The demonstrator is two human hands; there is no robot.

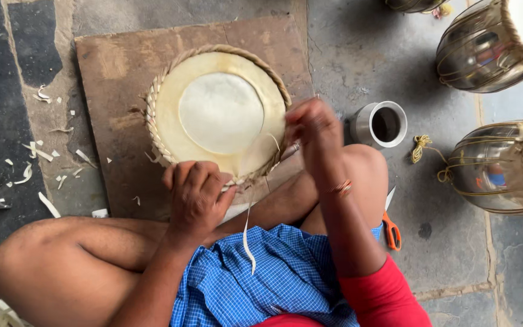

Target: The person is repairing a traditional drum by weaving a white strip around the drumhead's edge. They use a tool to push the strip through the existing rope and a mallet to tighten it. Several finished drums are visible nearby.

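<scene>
Nearest the camera, I am sitting cross-legged in blue checked shorts [273, 278], a loose pale strip [248, 239] hanging over the cloth. My left hand [196, 197] is pressing down, fingers curled shut over the six-o'clock rim of the drum skin [220, 112], pinning it in place. My right hand [311, 124] is working at the four-o'clock edge, fingers pinched closed on something thin; the blur is hiding what it is, probably a lacing strip. The skin, a pale disc with a lighter centre and a braided edge [158, 130], is lying flat on a wooden board [110, 72].

At three o'clock a steel cup [381, 124] is standing on the stone floor [346, 48], orange-handled scissors [390, 229] beside my knee. Shavings [37, 154] are scattered at nine o'clock. Farthest off, at two o'clock, metal drums [485, 48] with cord lacing are resting.

Risk, as I judge it: a hard pull could tear the braid or skew the skin if the left hand slips; my right elbow could knock the cup over.
</scene>
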